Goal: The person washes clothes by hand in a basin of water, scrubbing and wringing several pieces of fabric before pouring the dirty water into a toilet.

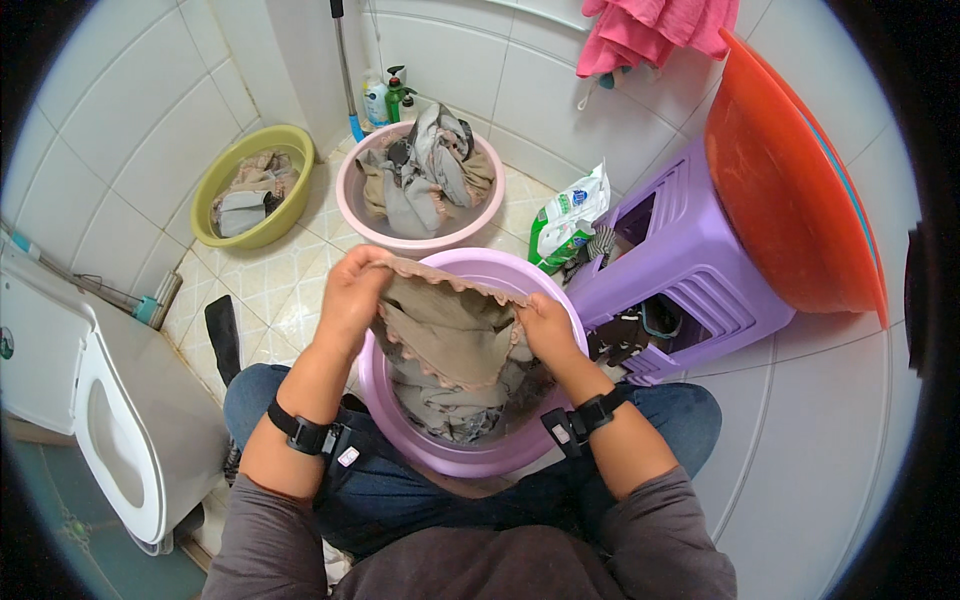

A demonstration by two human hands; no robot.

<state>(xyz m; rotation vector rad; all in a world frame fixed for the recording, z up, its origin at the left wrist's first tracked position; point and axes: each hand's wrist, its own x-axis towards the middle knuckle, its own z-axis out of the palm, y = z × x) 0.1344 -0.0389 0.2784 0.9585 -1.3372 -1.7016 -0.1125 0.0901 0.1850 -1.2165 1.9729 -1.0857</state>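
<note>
Between my hands a wet beige-brown cloth garment [446,322] with a pinkish scalloped trim is stretched by its edge. My left hand [352,292] grips its left corner and my right hand [553,330] grips the right side. The cloth hangs over a light purple plastic basin [469,466] that stands between my knees. More grey and patterned laundry [457,409] lies in the basin, partly under the held piece. What soaks beneath that pile is hidden.
Ahead stands a pink basin [420,244] heaped with laundry; left of it, an olive-green basin [306,172] holds more. A purple plastic stool [682,240], red basin [787,187] and green-white detergent bag [570,214] are on the right. A toilet [157,427] stands left, pump bottles [394,97] by the wall.
</note>
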